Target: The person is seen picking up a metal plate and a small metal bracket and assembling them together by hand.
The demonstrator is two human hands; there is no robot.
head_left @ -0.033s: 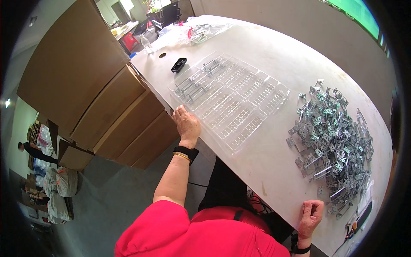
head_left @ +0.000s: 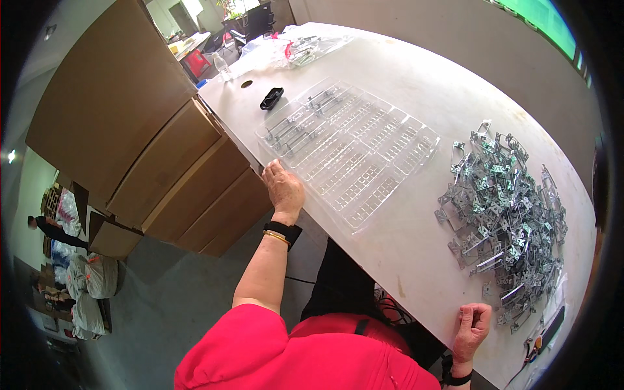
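My left hand rests on the table's near edge, fingers stretched out flat beside the corner of a clear plastic tray. It holds nothing that I can see. Rows of shallow slots run across the tray, and several metal brackets lie in its far left part. My right hand is curled into a loose fist on the table's near right edge, and nothing sticks out of it. Just beyond that hand spreads a large heap of silvery metal brackets.
A small black object lies past the tray. Beyond it are a clear bottle and a plastic bag of parts. Cardboard boxes stack against the table's left side. A tool with orange on it lies at the near right.
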